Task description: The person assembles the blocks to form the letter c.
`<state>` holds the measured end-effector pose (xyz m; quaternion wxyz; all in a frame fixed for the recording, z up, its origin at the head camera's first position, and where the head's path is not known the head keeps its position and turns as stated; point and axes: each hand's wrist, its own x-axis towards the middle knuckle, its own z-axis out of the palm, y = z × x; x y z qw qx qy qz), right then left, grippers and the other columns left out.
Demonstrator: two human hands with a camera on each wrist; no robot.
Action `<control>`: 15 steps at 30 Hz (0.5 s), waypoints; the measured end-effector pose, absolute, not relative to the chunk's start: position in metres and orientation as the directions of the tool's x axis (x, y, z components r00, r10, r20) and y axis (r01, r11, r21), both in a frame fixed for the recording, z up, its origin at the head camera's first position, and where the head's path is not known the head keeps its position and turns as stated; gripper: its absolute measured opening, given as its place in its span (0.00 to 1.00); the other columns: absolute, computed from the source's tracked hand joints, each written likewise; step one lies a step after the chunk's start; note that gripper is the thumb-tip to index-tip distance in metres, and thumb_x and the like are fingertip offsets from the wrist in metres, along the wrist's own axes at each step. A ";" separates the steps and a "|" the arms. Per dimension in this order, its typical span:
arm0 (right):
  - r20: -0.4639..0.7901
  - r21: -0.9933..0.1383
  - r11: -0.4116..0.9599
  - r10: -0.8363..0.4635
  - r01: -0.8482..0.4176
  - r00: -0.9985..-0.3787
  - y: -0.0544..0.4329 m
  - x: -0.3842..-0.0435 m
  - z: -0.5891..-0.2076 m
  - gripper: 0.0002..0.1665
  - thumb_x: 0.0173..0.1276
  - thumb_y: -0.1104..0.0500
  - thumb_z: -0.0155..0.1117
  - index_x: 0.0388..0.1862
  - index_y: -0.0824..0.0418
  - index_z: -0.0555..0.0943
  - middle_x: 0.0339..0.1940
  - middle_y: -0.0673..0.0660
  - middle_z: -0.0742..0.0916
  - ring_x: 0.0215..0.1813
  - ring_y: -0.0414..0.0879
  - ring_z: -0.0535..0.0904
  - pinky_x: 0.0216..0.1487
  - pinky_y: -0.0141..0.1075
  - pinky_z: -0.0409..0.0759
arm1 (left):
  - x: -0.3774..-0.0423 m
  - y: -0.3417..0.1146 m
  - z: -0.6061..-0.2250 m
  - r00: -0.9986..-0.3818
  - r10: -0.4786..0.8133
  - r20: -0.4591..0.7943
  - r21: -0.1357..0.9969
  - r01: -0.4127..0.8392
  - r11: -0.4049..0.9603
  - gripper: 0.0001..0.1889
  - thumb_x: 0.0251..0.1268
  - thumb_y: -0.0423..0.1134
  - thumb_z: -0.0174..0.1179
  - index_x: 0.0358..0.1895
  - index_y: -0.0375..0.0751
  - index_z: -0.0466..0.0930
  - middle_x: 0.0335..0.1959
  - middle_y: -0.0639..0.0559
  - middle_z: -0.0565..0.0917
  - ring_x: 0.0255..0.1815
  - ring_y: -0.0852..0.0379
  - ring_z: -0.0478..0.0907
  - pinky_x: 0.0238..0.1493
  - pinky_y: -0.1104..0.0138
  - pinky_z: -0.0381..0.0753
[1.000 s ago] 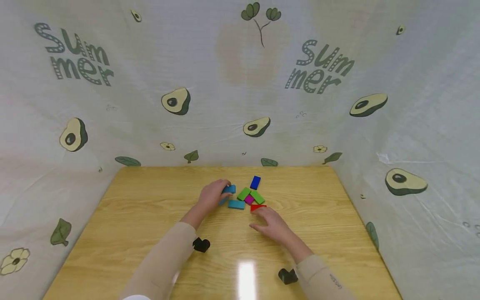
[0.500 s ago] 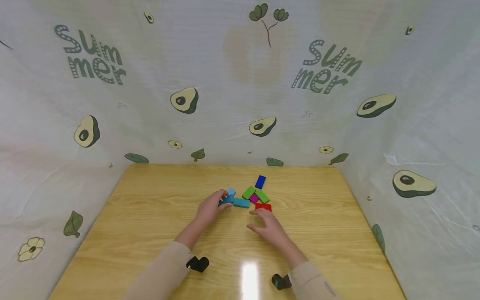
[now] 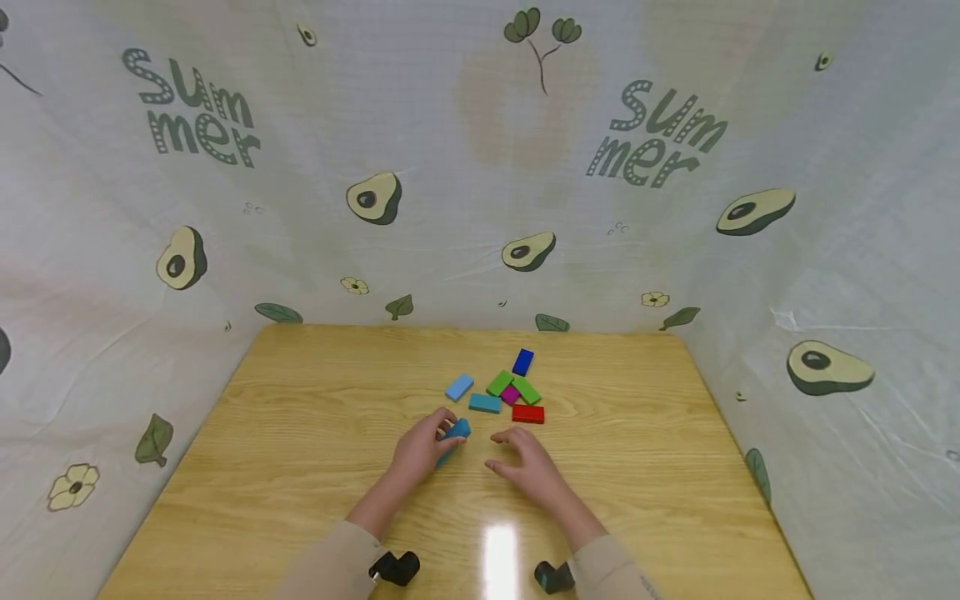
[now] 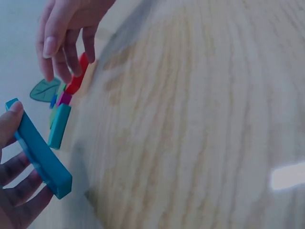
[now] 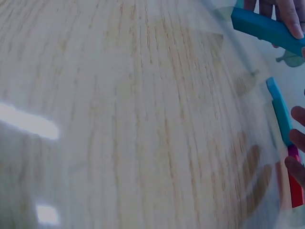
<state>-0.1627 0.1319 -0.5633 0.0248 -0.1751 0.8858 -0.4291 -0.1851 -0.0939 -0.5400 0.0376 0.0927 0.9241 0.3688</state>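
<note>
My left hand (image 3: 418,446) holds a blue rectangular block (image 3: 459,430) between thumb and fingers, above the table in front of the other blocks. In the left wrist view this block (image 4: 45,152) is seen lengthwise, tilted. My right hand (image 3: 531,467) hovers to its right with fingers loosely bent and nothing in them. Just beyond it lies a red block (image 3: 528,414). A teal block (image 3: 484,403) and a light blue block (image 3: 460,387) lie beyond my left hand. Between the red and teal blocks is a magenta block (image 3: 510,395), partly covered.
Two green blocks (image 3: 500,383) meet at an angle behind the magenta one. A dark blue block (image 3: 523,362) lies farther back on the wooden table (image 3: 315,392). A printed cloth (image 3: 435,275) hangs at the table's back and sides.
My left hand has brought the blue block back toward me, away from the light blue and teal blocks. My right hand has drawn back from the red block.
</note>
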 end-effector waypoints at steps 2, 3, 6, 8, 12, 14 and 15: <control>0.106 -0.765 0.574 -0.336 -0.293 -0.936 0.132 -0.161 -0.566 0.25 0.66 0.49 0.68 0.58 0.59 0.80 0.54 0.50 0.81 0.60 0.51 0.74 0.63 0.52 0.70 | -0.180 -0.094 -0.543 -0.981 0.193 -0.016 0.682 0.130 0.720 0.15 0.60 0.47 0.68 0.47 0.49 0.78 0.39 0.55 0.82 0.39 0.55 0.79 0.36 0.58 0.79; 0.106 -0.765 0.574 -0.336 -0.292 -0.936 0.132 -0.160 -0.567 0.25 0.66 0.49 0.68 0.58 0.59 0.80 0.53 0.50 0.81 0.60 0.50 0.74 0.62 0.52 0.71 | -0.178 -0.094 -0.544 -0.982 0.186 -0.022 0.677 0.123 0.726 0.15 0.60 0.47 0.69 0.46 0.49 0.78 0.38 0.55 0.82 0.39 0.55 0.79 0.36 0.59 0.79; 0.110 -0.756 0.586 -0.325 -0.292 -0.939 0.133 -0.158 -0.571 0.25 0.66 0.49 0.68 0.57 0.60 0.80 0.52 0.50 0.82 0.59 0.50 0.75 0.62 0.52 0.71 | -0.174 -0.093 -0.548 -0.985 0.173 -0.019 0.650 0.120 0.751 0.15 0.59 0.48 0.69 0.45 0.48 0.78 0.37 0.55 0.82 0.37 0.56 0.79 0.33 0.61 0.78; 0.115 -0.744 0.601 -0.316 -0.292 -0.942 0.134 -0.157 -0.573 0.25 0.66 0.48 0.68 0.57 0.60 0.80 0.51 0.50 0.82 0.57 0.51 0.75 0.61 0.52 0.72 | -0.172 -0.092 -0.549 -0.986 0.164 -0.016 0.626 0.118 0.771 0.15 0.59 0.49 0.69 0.44 0.48 0.78 0.36 0.56 0.82 0.34 0.57 0.78 0.31 0.63 0.77; 0.090 -0.737 0.624 -0.291 -0.260 -0.953 0.135 -0.153 -0.574 0.26 0.65 0.46 0.68 0.57 0.58 0.80 0.50 0.49 0.82 0.55 0.49 0.76 0.57 0.50 0.75 | -0.169 -0.089 -0.552 -0.988 0.154 -0.031 0.577 0.108 0.810 0.15 0.58 0.50 0.69 0.40 0.47 0.78 0.28 0.58 0.79 0.26 0.61 0.74 0.24 0.66 0.72; 0.074 -0.743 0.624 -0.285 -0.244 -0.956 0.135 -0.152 -0.573 0.26 0.65 0.45 0.68 0.57 0.58 0.80 0.50 0.49 0.82 0.54 0.49 0.76 0.56 0.49 0.75 | -0.169 -0.088 -0.554 -0.987 0.154 -0.043 0.558 0.104 0.823 0.14 0.58 0.50 0.69 0.38 0.47 0.77 0.25 0.59 0.76 0.23 0.62 0.70 0.22 0.67 0.70; 0.067 -0.749 0.619 -0.284 -0.236 -0.956 0.135 -0.151 -0.573 0.26 0.65 0.45 0.68 0.57 0.58 0.80 0.50 0.50 0.81 0.54 0.49 0.76 0.55 0.49 0.75 | -0.168 -0.087 -0.555 -0.987 0.152 -0.048 0.552 0.100 0.828 0.14 0.58 0.50 0.69 0.38 0.47 0.77 0.24 0.59 0.74 0.21 0.62 0.69 0.21 0.68 0.68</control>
